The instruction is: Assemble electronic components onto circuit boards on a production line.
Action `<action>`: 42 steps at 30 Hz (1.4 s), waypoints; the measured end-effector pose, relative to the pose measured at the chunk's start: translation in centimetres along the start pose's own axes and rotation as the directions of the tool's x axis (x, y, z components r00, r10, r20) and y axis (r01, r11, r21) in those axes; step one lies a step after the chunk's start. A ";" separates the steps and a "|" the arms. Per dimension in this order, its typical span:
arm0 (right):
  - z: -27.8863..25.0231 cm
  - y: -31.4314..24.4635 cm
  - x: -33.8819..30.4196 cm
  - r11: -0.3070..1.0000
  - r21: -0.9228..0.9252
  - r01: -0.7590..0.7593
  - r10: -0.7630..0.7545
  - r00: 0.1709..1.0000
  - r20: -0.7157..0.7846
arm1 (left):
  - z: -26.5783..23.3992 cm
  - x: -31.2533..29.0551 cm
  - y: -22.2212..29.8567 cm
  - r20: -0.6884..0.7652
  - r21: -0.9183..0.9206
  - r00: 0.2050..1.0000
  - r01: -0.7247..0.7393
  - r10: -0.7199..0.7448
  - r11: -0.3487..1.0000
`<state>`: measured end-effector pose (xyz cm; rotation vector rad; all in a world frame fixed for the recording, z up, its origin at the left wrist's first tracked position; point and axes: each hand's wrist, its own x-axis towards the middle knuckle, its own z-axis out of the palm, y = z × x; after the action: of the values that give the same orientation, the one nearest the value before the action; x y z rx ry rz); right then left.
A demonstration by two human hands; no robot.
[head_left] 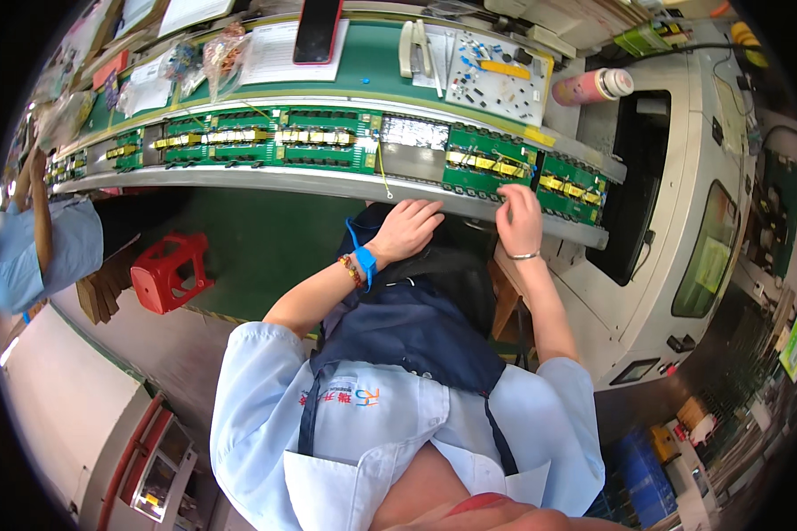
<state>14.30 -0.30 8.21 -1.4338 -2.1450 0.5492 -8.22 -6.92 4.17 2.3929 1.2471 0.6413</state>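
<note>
My left hand [407,232] rests at the near rail of the conveyor line, its fingers loosely stretched toward the right, nothing seen in them. A blue wrist strap [363,258] and a beaded bracelet are on that wrist. My right hand [521,223] reaches over the rail, fingers bent and thumb apart, fingertips at the near edge of a green circuit board [483,162] with yellow-wrapped parts. Whether they touch it is hard to tell. Another such board [572,189] lies just right of it. To the left, past a bare gap [413,149], sits a further board [319,138] with a thin yellow wire [383,170] hanging over the rail.
Behind the line lie a phone [318,32], cutters [429,55], a tray of small components [498,78] and bagged parts [226,60]. A pink bottle [591,86] stands near a large white machine [664,230]. A red stool [170,270] and a co-worker [49,248] are at left.
</note>
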 end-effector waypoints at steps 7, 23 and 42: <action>4.9 -1.5 11.3 0.981 0.154 -0.121 0.098 0.984 0.149 | -2.3 -0.9 -0.4 -0.404 0.127 0.870 0.360 -0.283 0.924; 15.9 -3.9 17.5 0.953 -0.265 0.147 -0.015 0.896 0.444 | -4.0 -4.1 -3.3 -0.419 -0.094 0.808 0.414 -0.413 0.905; 12.8 -6.7 9.6 0.943 0.214 0.254 -0.332 0.685 0.649 | -6.9 -3.2 -8.3 -0.357 0.019 0.871 0.369 -0.338 0.929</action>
<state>-1.41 5.49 3.66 -0.8467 -2.7774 1.1855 -19.14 -4.38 4.95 2.0843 1.8420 0.9346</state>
